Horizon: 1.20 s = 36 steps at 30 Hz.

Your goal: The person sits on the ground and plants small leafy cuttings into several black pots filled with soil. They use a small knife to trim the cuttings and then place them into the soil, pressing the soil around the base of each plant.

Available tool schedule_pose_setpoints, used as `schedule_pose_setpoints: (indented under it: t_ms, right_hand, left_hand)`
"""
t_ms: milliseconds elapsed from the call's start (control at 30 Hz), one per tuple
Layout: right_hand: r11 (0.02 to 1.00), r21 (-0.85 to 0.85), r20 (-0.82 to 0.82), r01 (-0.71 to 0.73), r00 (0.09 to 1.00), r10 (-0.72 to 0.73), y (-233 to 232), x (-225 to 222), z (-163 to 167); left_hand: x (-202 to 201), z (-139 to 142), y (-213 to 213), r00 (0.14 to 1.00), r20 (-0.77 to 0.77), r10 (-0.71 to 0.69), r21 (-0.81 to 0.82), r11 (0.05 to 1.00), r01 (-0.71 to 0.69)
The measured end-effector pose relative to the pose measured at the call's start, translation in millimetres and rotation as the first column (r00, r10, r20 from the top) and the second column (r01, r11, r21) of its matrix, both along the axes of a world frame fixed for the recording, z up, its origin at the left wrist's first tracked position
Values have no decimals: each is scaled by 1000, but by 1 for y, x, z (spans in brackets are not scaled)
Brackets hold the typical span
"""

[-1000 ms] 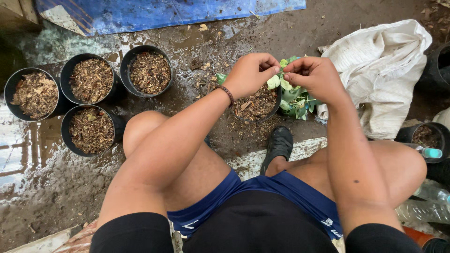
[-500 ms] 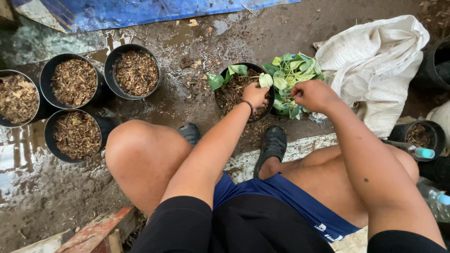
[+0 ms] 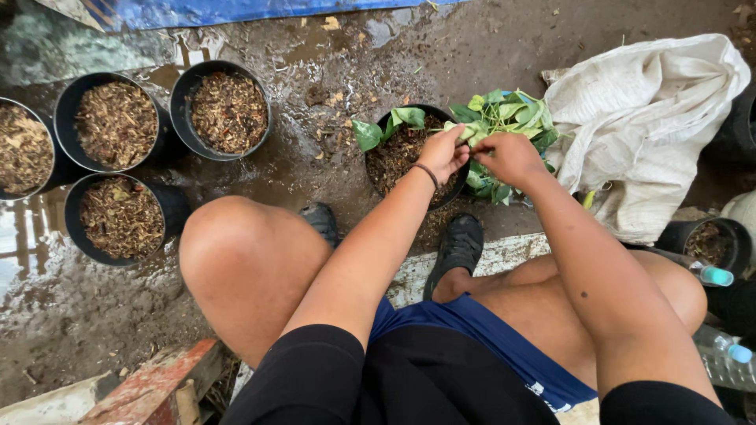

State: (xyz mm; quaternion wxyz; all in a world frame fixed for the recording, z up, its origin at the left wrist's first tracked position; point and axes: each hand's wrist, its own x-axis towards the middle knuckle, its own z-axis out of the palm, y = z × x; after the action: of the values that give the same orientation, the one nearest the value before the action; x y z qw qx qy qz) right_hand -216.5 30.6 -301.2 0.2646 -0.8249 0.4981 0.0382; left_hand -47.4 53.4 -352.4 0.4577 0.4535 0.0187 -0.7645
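Green leafy cuttings (image 3: 504, 118) meet both hands over the black soil-filled pot (image 3: 402, 157): left hand (image 3: 442, 153) and right hand (image 3: 508, 157) fingers pinched together on a stem.

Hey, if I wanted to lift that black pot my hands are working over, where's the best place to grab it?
Probably by the rim of the black pot, from the near left side. That arc is bare; the left hand and right hand cover the right rim, leafy cuttings crowd the far right, and a green leaf hangs over the far left edge. The ground looks wet, so its walls may be slippery.
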Motion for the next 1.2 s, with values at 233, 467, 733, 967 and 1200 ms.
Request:
schedule_pose_setpoints:
  t_ms: [233, 467, 733, 967, 1200]
  right_hand:
    - [923, -328, -66, -199, 980, 188, -8, 32, -17]
    - [834, -460, -209, -305, 950, 232, -2, 53, -33]
    - [899, -365, -178, -240, 966, 186, -10, 52, -35]
    - [899, -363, -219, -245, 960, 173, -8, 50, -34]
    - [923, -333, -175, -191, 975, 139, -9, 49, -35]
  left_hand:
    - [42, -3, -21, 975, -154, -159, -22, 987, 157]
    - [70, 5, -23, 944, 97, -316, -23, 947, 319]
    - [53, -30, -7, 340, 848, -407, 53, 703, 709]
    - [40, -16, 21, -137, 959, -249, 265, 608, 748]
    - [24, -26, 22, -392, 911, -127, 395, 539, 744]
